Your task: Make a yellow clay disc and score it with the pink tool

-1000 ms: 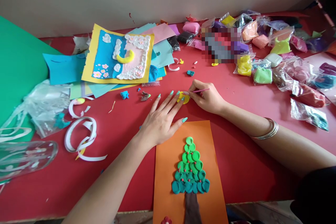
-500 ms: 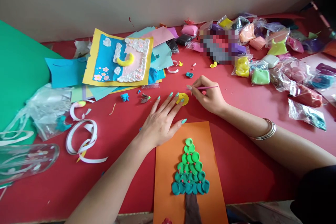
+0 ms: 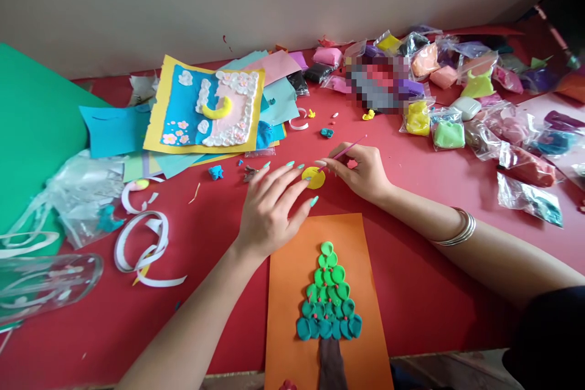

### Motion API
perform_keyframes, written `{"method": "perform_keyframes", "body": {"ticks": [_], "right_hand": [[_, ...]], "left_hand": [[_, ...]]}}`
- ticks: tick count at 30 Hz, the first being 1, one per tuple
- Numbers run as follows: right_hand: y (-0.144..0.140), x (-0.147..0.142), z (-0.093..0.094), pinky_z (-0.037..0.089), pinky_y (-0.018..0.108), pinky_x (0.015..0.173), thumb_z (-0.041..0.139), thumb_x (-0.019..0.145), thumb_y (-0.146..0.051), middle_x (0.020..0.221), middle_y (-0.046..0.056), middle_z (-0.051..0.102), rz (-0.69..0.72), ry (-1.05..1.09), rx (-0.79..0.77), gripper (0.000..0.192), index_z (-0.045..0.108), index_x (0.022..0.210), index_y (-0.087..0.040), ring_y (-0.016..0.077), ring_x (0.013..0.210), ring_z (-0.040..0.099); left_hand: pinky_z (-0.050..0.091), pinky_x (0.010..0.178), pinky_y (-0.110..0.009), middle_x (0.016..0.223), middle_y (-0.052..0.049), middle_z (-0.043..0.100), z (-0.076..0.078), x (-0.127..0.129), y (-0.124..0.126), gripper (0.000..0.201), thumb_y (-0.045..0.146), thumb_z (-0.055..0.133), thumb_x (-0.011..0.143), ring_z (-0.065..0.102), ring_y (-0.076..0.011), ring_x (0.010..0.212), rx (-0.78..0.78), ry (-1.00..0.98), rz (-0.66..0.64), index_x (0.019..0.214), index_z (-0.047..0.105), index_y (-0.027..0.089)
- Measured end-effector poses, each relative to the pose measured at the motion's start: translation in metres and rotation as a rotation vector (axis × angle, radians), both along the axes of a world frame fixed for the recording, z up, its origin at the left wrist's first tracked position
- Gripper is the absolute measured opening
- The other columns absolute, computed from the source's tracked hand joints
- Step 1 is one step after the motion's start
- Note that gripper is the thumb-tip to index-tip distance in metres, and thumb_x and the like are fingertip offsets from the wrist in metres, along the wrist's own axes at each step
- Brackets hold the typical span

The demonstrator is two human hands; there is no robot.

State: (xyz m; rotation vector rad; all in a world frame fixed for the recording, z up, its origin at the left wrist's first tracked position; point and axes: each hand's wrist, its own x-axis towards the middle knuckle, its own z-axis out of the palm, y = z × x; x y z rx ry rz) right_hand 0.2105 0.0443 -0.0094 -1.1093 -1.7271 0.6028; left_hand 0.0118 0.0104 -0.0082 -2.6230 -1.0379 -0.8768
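- My right hand (image 3: 361, 173) pinched a thin pink tool (image 3: 347, 149).
- My left hand (image 3: 269, 207), fingers spread, held nothing beside the yellow clay disc (image 3: 314, 177) near the table's (image 3: 411, 244) middle.

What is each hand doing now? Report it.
Left hand: open, fingers spread beside the flat yellow clay disc.
Right hand: closed on a thin pink stick tool.

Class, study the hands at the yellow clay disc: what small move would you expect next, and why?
Probably lowering the pink tool tip onto the yellow disc. The right hand grips it angled just beside the disc, while the left hand hovers close enough to steady it.
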Motion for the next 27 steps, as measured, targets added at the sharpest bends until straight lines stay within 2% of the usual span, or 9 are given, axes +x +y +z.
{"method": "perform_keyframes", "body": {"ticks": [2, 4, 7, 10, 14, 17, 19, 23, 27], "right_hand": [[-0.003, -0.003, 0.0, 0.044, 0.024, 0.055, 0.056, 0.082, -0.057, 0.064, 0.002, 0.062, 0.075, -0.01, 0.067, 0.044, 0.061, 0.067, -0.016, 0.0096, 0.055, 0.052], [-0.005, -0.006, -0.001, 0.045, 0.024, 0.056, 0.054, 0.084, -0.053, 0.067, 0.004, 0.063, 0.151, -0.006, 0.125, 0.042, 0.062, 0.069, -0.016, 0.0099, 0.057, 0.054], [-0.008, -0.009, -0.003, 0.043, 0.022, 0.053, 0.051, 0.087, -0.05, 0.067, 0.004, 0.061, 0.203, -0.02, 0.194, 0.041, 0.062, 0.069, -0.015, 0.0093, 0.056, 0.053], [-0.009, -0.008, -0.005, 0.04, 0.021, 0.051, 0.047, 0.091, -0.048, 0.062, 0.002, 0.057, 0.221, -0.078, 0.239, 0.041, 0.06, 0.069, -0.016, 0.0085, 0.053, 0.048], [-0.011, -0.005, -0.004, 0.039, 0.021, 0.053, 0.033, 0.098, -0.041, 0.063, 0.002, 0.055, 0.27, -0.164, 0.301, 0.043, 0.055, 0.071, -0.016, 0.0094, 0.055, 0.048], [-0.012, -0.003, -0.002, 0.039, 0.022, 0.054, 0.025, 0.1, -0.037, 0.063, 0.002, 0.053, 0.289, -0.2, 0.372, 0.044, 0.052, 0.073, -0.016, 0.0103, 0.056, 0.046], [-0.012, -0.001, -0.001, 0.039, 0.022, 0.055, 0.023, 0.1, -0.037, 0.066, 0.003, 0.053, 0.292, -0.225, 0.414, 0.043, 0.053, 0.077, -0.016, 0.0113, 0.058, 0.046], [-0.013, 0.0, 0.0, 0.042, 0.026, 0.06, 0.021, 0.099, -0.042, 0.076, 0.006, 0.056, 0.323, -0.313, 0.418, 0.044, 0.054, 0.09, -0.015, 0.0151, 0.067, 0.049], [-0.013, 0.0, 0.0, 0.046, 0.03, 0.069, 0.021, 0.098, -0.043, 0.081, 0.008, 0.057, 0.327, -0.349, 0.347, 0.043, 0.055, 0.098, -0.016, 0.0185, 0.076, 0.053]], "left_hand": [[0.048, 0.085, -0.038, 0.094, -0.009, 0.07, 0.004, 0.003, 0.0, 0.019, 0.024, 0.063, 0.082, 0.063, -0.0224, 0.091, 0.073, -0.094, 0.041, 0.1, 0.065, 0.016], [0.049, 0.073, -0.033, 0.079, -0.006, 0.068, 0.006, 0.007, 0.0, 0.013, 0.023, 0.065, 0.08, 0.061, -0.0192, 0.075, 0.104, -0.141, 0.059, 0.091, 0.066, 0.017], [0.048, 0.066, -0.03, 0.07, -0.004, 0.066, 0.007, 0.012, -0.001, 0.005, 0.021, 0.067, 0.079, 0.057, -0.0169, 0.066, 0.107, -0.166, 0.051, 0.083, 0.066, 0.017], [0.048, 0.064, -0.029, 0.071, -0.004, 0.067, 0.008, 0.014, -0.001, 0.005, 0.02, 0.065, 0.081, 0.057, -0.016, 0.066, 0.061, -0.169, 0.035, 0.085, 0.066, 0.017], [0.05, 0.07, -0.028, 0.074, -0.001, 0.066, 0.019, 0.016, 0.004, 0.023, 0.023, 0.06, 0.085, 0.06, -0.0139, 0.067, -0.027, -0.181, 0.006, 0.108, 0.063, 0.019], [0.05, 0.067, -0.024, 0.074, 0.001, 0.06, 0.028, 0.02, 0.01, 0.032, 0.024, 0.057, 0.087, 0.058, -0.0108, 0.065, -0.136, -0.184, -0.023, 0.119, 0.058, 0.021], [0.05, 0.065, -0.022, 0.077, -0.001, 0.059, 0.031, 0.024, 0.011, 0.032, 0.021, 0.055, 0.088, 0.058, -0.01, 0.066, -0.175, -0.176, -0.069, 0.119, 0.059, 0.02], [0.052, 0.069, -0.024, 0.089, -0.005, 0.06, 0.025, 0.032, 0.007, 0.03, 0.017, 0.054, 0.086, 0.061, -0.0127, 0.078, -0.118, -0.264, -0.086, 0.114, 0.064, 0.019], [0.054, 0.068, -0.025, 0.09, -0.004, 0.062, 0.015, 0.032, 0.007, 0.021, 0.023, 0.059, 0.085, 0.062, -0.0131, 0.08, -0.273, -0.48, -0.063, 0.102, 0.07, 0.022]]}}
